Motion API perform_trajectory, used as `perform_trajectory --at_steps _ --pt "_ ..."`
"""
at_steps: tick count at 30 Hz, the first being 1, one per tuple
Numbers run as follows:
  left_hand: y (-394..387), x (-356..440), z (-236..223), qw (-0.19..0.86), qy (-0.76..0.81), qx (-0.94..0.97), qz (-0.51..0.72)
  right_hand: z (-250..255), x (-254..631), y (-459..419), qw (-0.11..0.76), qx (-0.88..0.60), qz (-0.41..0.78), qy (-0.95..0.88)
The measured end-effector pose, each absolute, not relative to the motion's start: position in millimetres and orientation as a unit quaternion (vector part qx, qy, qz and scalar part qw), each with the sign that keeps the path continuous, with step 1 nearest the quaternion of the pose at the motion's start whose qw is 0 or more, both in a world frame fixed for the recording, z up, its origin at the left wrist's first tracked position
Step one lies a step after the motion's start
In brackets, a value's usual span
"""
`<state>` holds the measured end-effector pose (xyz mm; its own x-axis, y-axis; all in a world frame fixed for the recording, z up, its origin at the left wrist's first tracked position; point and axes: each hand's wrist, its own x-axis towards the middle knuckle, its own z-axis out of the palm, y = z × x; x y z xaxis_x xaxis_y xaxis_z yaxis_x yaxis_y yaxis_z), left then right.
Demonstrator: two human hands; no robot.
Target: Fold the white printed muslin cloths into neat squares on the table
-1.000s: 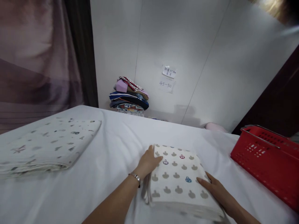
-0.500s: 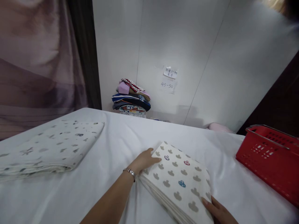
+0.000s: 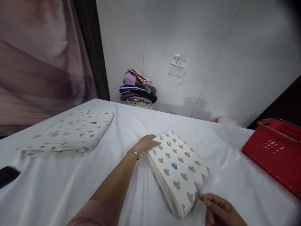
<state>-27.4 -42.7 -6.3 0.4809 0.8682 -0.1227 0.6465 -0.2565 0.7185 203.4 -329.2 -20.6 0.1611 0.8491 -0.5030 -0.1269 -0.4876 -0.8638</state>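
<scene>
A folded white cloth [image 3: 180, 160] with grey mushroom-like prints and a few coloured ones lies at an angle on the white-covered table. My left hand [image 3: 147, 143] grips its far left corner, thumb on top and fingers at the edge. By the cloth's near right edge, my right hand [image 3: 222, 209] is closed, thumb and forefinger pinched together. Whether a bit of the cloth's edge is between those fingertips is hidden. Several layers show along the cloth's left side.
A larger folded cloth [image 3: 72, 133] with small dark prints lies at the left. On the right stands a red plastic basket [image 3: 272, 157]. Behind the table is a stack of folded fabrics [image 3: 138, 89] against the wall. A dark object [image 3: 8, 176] shows at the left edge.
My right hand has moved off the top of the cloth to its near right edge and now pinches. The cloth has turned slightly. My left hand stays on its corner; the view has shifted.
</scene>
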Motion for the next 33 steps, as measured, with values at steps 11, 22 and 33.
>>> perform_trajectory --at_steps 11,22,33 --pt "-60 -36 2 0.385 0.475 0.77 0.183 2 259 -198 0.25 -0.763 0.235 -0.547" --pt "-2 -21 13 0.349 0.491 0.769 0.215 -4 248 -176 0.322 -0.724 0.384 -0.474" --pt "-53 -60 -9 0.314 0.609 0.649 0.33 -24 257 -173 0.303 -0.741 0.334 -0.497"
